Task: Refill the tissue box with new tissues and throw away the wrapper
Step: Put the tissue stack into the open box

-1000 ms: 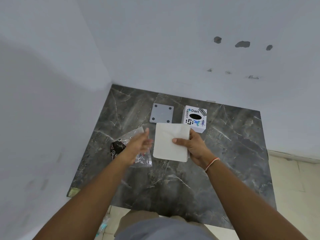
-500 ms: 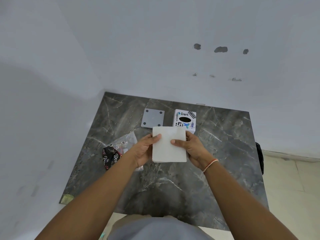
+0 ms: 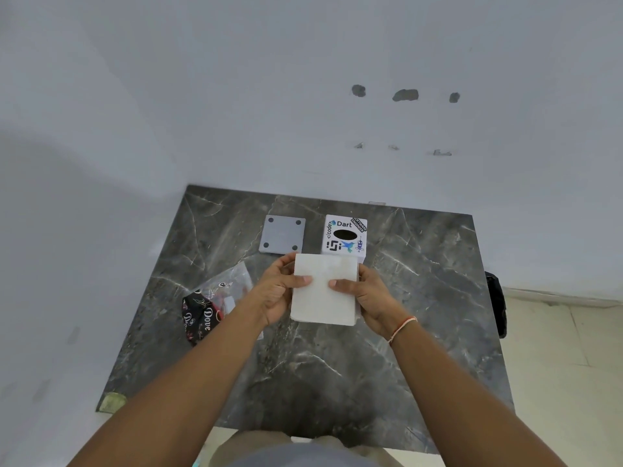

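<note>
You hold the tissues [image 3: 324, 293] above the table [image 3: 421, 298], left hand [image 3: 276, 291] and right hand [image 3: 369, 298] pinching opposite edges, likely squaring them for the box [image 3: 344, 238] just beyond (wrapper [image 3: 215, 298] lies left, undiscarded).

White tissues [image 3: 324, 291]; white box [image 3: 345, 238] with black and blue stickers; grey plate [image 3: 282, 234], 4 dark dots; dark grey marble table [image 3: 421, 298], white-veined.

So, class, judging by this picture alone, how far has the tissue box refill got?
Done: the wrapper lies empty on the table, and the grey base plate is off the tissue box. In hand: left hand and right hand grip the tissue stack. Left: load the stack, close the box, bin the wrapper.
</note>
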